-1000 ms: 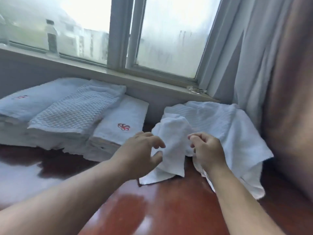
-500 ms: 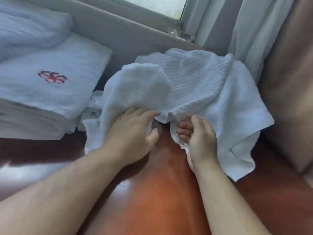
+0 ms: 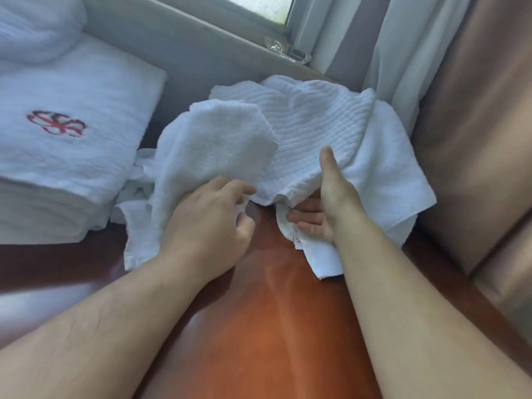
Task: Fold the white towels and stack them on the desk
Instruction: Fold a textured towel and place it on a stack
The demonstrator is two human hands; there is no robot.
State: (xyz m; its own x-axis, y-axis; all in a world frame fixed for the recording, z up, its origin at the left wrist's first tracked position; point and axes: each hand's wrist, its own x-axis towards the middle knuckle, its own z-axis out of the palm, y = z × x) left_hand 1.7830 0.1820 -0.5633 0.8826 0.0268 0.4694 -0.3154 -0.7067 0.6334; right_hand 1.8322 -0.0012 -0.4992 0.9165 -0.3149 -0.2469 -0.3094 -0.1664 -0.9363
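A heap of loose white towels lies on the reddish-brown desk [image 3: 259, 326] against the wall. A plain small towel [image 3: 213, 151] drapes over the heap's left side. My left hand [image 3: 207, 226] grips its lower edge with curled fingers. A ribbed towel [image 3: 313, 125] covers the middle and right. My right hand [image 3: 322, 208] holds its front hem, thumb on top and fingers underneath. To the left stands a stack of folded white towels [image 3: 72, 145]; the top one carries a red flower emblem.
A window sill [image 3: 201, 33] runs behind the towels, with a small clear wrapper [image 3: 288, 51] at its right end. Pale curtains [image 3: 388, 47] hang at the back right. A brown padded surface [image 3: 472, 139] borders the desk on the right.
The view has closed in and tilted down onto the heap. My right thumb has risen on top of the ribbed towel's hem, and my left hand has taken hold of the small towel.
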